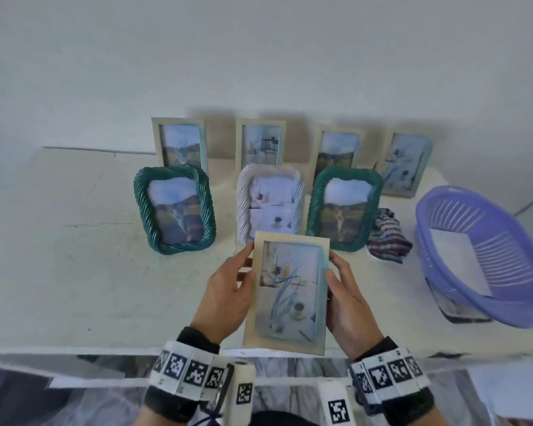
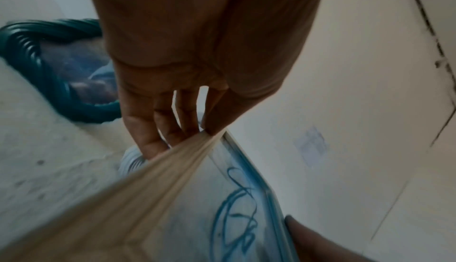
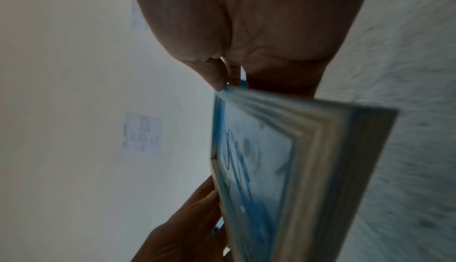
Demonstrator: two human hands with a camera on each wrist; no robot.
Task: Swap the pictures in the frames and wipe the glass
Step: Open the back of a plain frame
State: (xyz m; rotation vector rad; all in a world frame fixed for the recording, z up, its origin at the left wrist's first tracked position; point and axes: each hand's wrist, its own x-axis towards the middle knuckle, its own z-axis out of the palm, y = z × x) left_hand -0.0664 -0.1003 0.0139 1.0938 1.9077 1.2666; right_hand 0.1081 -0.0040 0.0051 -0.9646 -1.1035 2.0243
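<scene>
Head view showed both hands, left hand [image 1: 225,298] and right hand [image 1: 350,304], fingers pinching the beige rectangular wooden frame [image 1: 288,292], its scribbled glass unwiped and striped cloth [image 1: 386,236] untouched.

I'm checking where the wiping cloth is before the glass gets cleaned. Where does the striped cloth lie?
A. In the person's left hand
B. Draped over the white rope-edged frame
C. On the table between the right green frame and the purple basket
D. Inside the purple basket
C: the striped cloth lies bunched on the table, to the right of the right green frame and left of the purple basket.
</scene>
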